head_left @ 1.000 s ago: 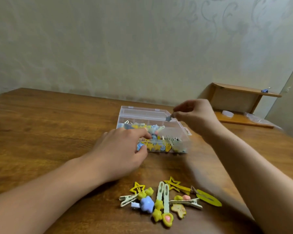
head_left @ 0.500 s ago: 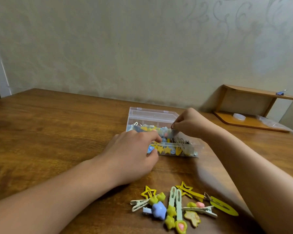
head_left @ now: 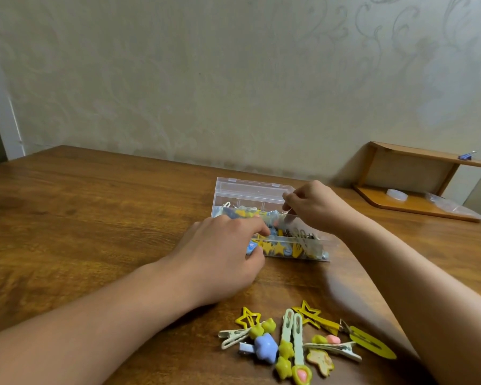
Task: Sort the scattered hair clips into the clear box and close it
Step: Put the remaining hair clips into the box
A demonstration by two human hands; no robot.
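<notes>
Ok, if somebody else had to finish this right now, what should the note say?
Left hand: grips the box's near edge, steadying it.
Right hand: pinches a small clip over the box's right side; the clip is hard to make out.
Box: open on the table, lid up at the back, many clips inside.
Left: the loose clips near the table's front edge still need boxing, then shut the lid.

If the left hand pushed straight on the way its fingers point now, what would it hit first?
The left hand already has its fingertips at the near front wall of the clear box, so it would most likely meet that wall or the clips just behind it. Depth is hard to judge from the head view.
</notes>
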